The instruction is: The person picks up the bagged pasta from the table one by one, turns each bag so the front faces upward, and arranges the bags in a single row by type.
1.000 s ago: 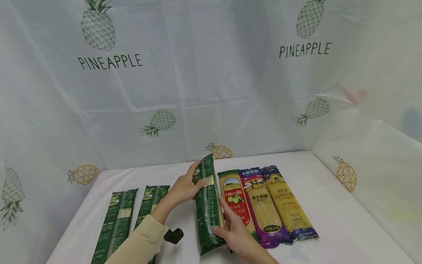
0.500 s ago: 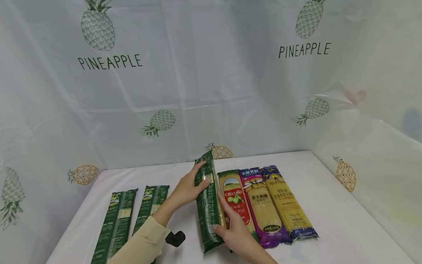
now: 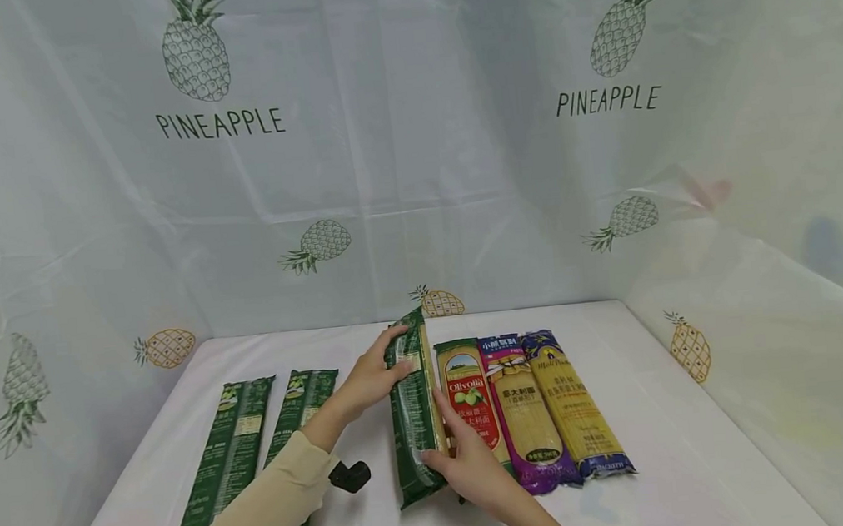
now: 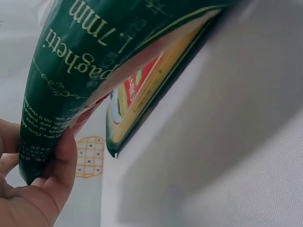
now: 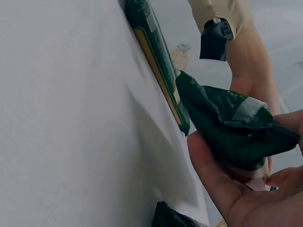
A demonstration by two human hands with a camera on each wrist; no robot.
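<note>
A green packet of spaghetti [image 3: 411, 418] is held tilted above the white table, its back facing left in the head view. My left hand [image 3: 367, 379] grips its far end, thumb on the near face. The near end is pinched between the thumb and fingers of my right hand [image 3: 475, 467]. In the left wrist view the packet [image 4: 85, 61] shows the printed words "Spaghetti 1.7mm". Its crimped end [image 5: 236, 127] sticks out above the right palm in the right wrist view. Just right of it lies a red-and-green Olivoila pasta packet [image 3: 468, 388], partly hidden by my right hand.
Beside the Olivoila packet lie a purple pasta packet [image 3: 529, 421] and a yellow-and-blue spaghetti packet [image 3: 577, 408]. Two more green packets, one outer [image 3: 222, 473] and one inner [image 3: 295, 412], lie at left; my left sleeve covers part of them. A pineapple-print curtain [image 3: 413, 172] hangs behind.
Both hands keep their hold on the green packet. It rose slightly and shifted right, then came back down and left, turning so that more of its yellowish side shows.
</note>
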